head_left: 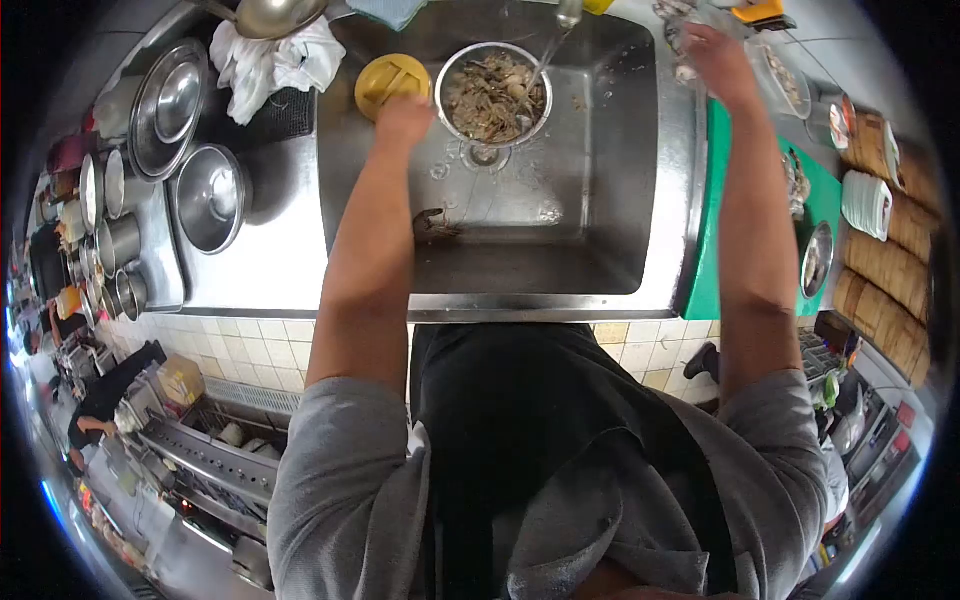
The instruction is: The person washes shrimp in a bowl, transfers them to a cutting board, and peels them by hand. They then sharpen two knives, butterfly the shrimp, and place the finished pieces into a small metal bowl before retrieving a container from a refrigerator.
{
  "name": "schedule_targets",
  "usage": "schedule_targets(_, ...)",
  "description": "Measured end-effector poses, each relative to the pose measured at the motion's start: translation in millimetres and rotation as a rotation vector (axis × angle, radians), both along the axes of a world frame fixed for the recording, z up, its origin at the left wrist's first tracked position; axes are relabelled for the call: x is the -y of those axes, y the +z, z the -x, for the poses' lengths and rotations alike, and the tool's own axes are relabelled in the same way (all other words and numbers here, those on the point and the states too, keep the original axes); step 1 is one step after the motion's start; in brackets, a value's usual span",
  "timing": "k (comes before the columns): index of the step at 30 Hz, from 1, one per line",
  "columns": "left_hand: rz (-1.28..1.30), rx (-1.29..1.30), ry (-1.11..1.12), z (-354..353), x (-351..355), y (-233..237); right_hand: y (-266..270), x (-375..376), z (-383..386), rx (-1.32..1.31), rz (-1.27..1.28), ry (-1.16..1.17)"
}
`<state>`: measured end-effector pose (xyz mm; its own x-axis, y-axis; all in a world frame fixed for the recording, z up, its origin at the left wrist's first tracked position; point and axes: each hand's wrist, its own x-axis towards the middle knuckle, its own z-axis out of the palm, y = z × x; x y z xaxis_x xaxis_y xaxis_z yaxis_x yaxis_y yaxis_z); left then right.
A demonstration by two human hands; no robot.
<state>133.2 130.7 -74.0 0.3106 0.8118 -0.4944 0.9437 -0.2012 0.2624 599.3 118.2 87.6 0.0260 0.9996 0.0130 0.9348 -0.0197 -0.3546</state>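
My left hand (405,118) is closed at the near rim of a round yellow plastic dish (372,88), over the sink's far left part; its fingertips are partly hidden. Beside it a metal bowl (546,98) of raw shrimp (495,95) stands in the steel sink (540,210), with water falling from the faucet (568,12) into it. A single dark shrimp (435,226) lies on the sink floor. Past the sink's right rim, my right hand (718,62) reaches to a clear plastic bag (682,22) and appears closed on it.
On the left counter are a steel bowl (210,198), a larger basin (168,110) and a white cloth (270,65). A green cutting board (745,270) lies to the right, with a small metal bowl (816,260) on it. Behind, at left, a person (100,405) stands near the stove.
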Motion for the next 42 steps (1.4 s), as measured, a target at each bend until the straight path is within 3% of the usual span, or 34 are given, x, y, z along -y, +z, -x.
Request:
schedule_targets(2,-0.055,-0.020,0.265,46.7,35.5,-76.2,-1.1,0.6,-31.2,0.310,-0.081,0.016)
schedule_targets(3,0.069,-0.107,0.175,58.6,51.7,-86.4,-1.4,4.2,-27.6,0.307,-0.075,0.024)
schedule_targets(4,0.194,-0.192,0.082,69.7,65.6,-97.3,0.4,14.4,-24.0,0.164,-0.019,-0.070)
schedule_targets(6,0.320,-0.130,0.398,124.1,101.6,-221.3,7.5,42.8,-1.1,-0.106,0.064,-0.169)
schedule_targets(8,0.489,-0.291,0.109,58.5,122.4,-87.2,-1.9,74.8,31.4,-0.302,0.090,-0.158)
schedule_targets(10,0.510,-0.202,0.178,86.3,155.4,-190.3,-11.0,101.0,57.3,-0.405,0.145,-0.115)
schedule_targets(13,0.402,-0.327,0.357,44.1,174.7,-184.1,-27.9,137.1,91.6,-0.596,0.295,-0.137)
schedule_targets(17,0.403,-0.244,0.556,22.5,177.0,-204.9,-49.9,159.0,128.0,-0.615,0.520,-0.075)
schedule_targets(19,0.523,-0.235,0.129,6.4,148.8,-179.5,-73.9,160.4,145.3,-0.529,0.577,0.039)
schedule_targets(21,0.531,-0.027,0.176,-14.4,116.8,-112.1,-61.5,142.4,179.6,-0.389,0.671,0.164)
schedule_targets(23,0.516,0.259,0.425,-28.8,90.0,-72.6,-111.6,138.9,193.6,-0.164,0.298,0.414)
schedule_targets(25,0.617,0.808,0.703,-42.1,73.0,-24.7,-117.2,120.8,215.3,-0.104,0.199,0.401)
schedule_targets(26,0.604,0.811,0.700,-47.0,63.5,-7.4,-116.0,111.0,220.5,-0.045,0.116,0.387)
schedule_targets(28,0.858,1.237,0.883,-49.8,44.3,17.9,-111.7,82.4,215.8,-0.093,0.211,0.384)
schedule_targets(29,0.828,1.239,0.893,-50.2,38.0,28.8,-109.0,68.3,215.6,-0.142,0.318,0.380)
schedule_targets(31,0.463,1.113,0.861,-58.1,30.1,43.3,-102.2,51.6,208.1,-0.195,0.318,0.387)
schedule_targets(32,0.435,1.111,0.873,-61.3,30.1,48.7,-98.3,44.2,205.2,-0.283,0.337,0.360)
schedule_targets(34,-0.455,0.758,0.140,-70.4,32.6,55.5,-86.7,31.3,200.6,-0.378,0.346,0.350)
schedule_targets(38,-0.347,0.794,0.115,-92.4,32.6,84.9,-67.1,23.6,193.3,-0.383,0.308,0.233)
schedule_targets(40,-0.174,0.782,0.319,-107.4,31.6,104.2,-64.7,23.7,187.1,-0.407,0.263,0.209)
schedule_targets(42,-0.178,0.767,0.388,-122.9,30.0,112.7,-66.7,28.9,182.3,-0.339,0.119,0.133)
